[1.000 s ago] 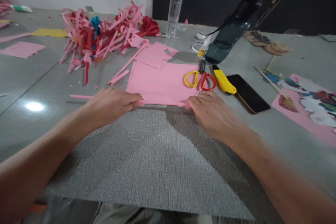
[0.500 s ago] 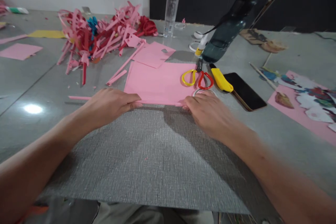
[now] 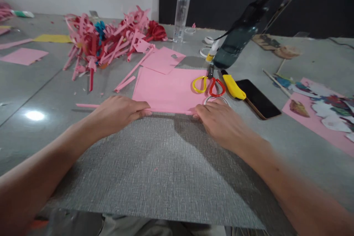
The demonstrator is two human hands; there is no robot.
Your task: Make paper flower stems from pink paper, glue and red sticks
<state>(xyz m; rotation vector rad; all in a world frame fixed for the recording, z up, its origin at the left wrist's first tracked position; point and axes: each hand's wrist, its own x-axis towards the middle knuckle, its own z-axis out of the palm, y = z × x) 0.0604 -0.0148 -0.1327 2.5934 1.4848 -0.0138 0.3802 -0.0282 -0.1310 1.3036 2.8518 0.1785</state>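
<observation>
A narrow pink paper strip [image 3: 171, 111] runs between my hands along the near edge of a pink paper sheet [image 3: 166, 90]. My left hand [image 3: 120, 110] is closed on it, thumb and fingers together, and one end sticks out to the left. Closed on the strip's right part is my right hand [image 3: 218, 118]; its fingertips are partly hidden. Whether the strip is rolled or folded I cannot tell. Scissors [image 3: 208, 83] with yellow and red handles lie on the sheet's right side, beyond a roll of tape [image 3: 215, 100] partly behind my right hand.
Curled pink and red paper pieces [image 3: 110, 40] are heaped at the back left. A clear bottle [image 3: 182, 13] and a dark bottle [image 3: 235, 42] stand behind. A yellow cutter [image 3: 233, 86] and a phone [image 3: 260, 99] lie right. A grey textured mat [image 3: 155, 177] covers the near side.
The view has tilted slightly, so everything sits a little lower. Both hands keep their hold on the strip, with almost no movement.
</observation>
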